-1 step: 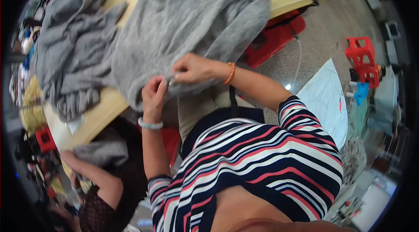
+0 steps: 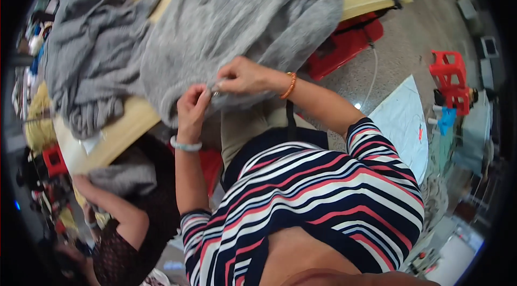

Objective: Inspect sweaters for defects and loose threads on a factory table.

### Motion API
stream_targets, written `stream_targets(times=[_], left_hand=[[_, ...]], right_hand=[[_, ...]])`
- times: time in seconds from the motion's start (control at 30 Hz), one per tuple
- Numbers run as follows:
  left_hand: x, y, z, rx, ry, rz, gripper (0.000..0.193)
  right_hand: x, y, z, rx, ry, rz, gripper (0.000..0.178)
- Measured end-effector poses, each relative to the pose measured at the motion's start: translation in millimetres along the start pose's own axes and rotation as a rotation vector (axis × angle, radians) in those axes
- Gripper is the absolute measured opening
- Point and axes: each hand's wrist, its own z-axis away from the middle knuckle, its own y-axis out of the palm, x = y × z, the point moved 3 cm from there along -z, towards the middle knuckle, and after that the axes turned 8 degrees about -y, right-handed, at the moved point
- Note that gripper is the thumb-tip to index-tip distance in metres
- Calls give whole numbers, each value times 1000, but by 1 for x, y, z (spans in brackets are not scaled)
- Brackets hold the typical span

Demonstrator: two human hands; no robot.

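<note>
Grey cloth [image 2: 253,16] in the way ahead, free air above

Legible text, labels, numbers or signs: none readable. Marks noted, all unresolved. (1) White sheet [image 2: 398,130] at right: carries one small red mark [image 2: 420,134]; too small to tell whether lettering or a plain patch. (2) White slip [image 2: 92,143] at the near left edge of the wooden table [image 2: 126,128]: its surface is too small and blurred to tell print from shading. (3) Pale item [image 2: 173,272] at lower left, near the bottom rim: bears a bluish smear [image 2: 173,265]; cannot tell whether it is writing. (4) Pale equipment [image 2: 460,248] at lower right: fine detail lost to blur and fisheye bending.
</note>
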Motion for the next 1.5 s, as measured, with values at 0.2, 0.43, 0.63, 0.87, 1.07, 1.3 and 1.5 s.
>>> stream_targets(times=[0.2, 0.43, 0.63, 0.87, 1.07, 1.3, 1.5], left_hand=[[16, -18, 7, -78, 92, 6, 12], [-26, 7, 25, -453, 351, -717, 16], [-35, 60, 18, -230, 695, -826, 22], [-17, 43, 2, -186, 632, -982, 22], [-14, 40, 2, -191, 561, -1216, 22], [-14, 27, -16, -154, 261, -601, 23], [-26, 58, -26, -149, 747, -1076, 16]], right_hand=[[2, 4, 6, -45, -135, 241, 21], [-1, -10, 35, -151, -147, 442, 15], [15, -3, 42, -262, -322, 341, 12], [11, 11, 47, -391, -391, 239, 7], [-3, 11, 43, -221, -189, 275, 10], [-15, 14, 42, -191, -238, 325, 15], [-30, 18, 43, -270, -276, 395, 16]])
